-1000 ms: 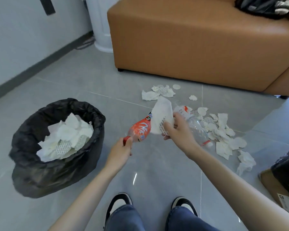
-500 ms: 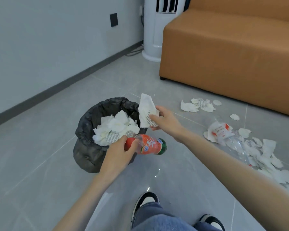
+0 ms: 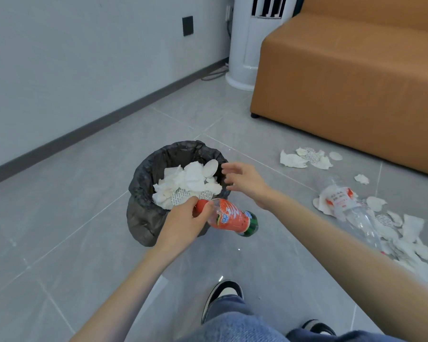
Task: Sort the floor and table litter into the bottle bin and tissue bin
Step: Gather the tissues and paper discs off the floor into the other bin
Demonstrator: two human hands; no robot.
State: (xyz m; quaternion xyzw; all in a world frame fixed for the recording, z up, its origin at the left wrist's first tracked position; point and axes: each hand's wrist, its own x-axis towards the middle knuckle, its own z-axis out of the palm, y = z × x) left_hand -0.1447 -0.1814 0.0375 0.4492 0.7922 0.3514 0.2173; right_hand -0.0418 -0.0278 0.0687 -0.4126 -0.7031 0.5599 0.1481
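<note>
A black-bagged tissue bin stands on the grey floor, filled with white tissues. My left hand grips the red-capped neck of an orange-labelled plastic bottle, held sideways at the bin's near right rim. My right hand hovers at the bin's right rim with fingers spread and nothing in it. A clear plastic bottle lies on the floor to the right among torn tissues. More tissue scraps lie near the sofa.
An orange sofa fills the upper right. A white tower appliance stands in the corner by the grey wall. My shoes and jeans show at the bottom.
My right hand has let go of the white tissue over the bin and now has spread fingers. The view has turned further towards the bin; my left hand still holds the orange bottle.
</note>
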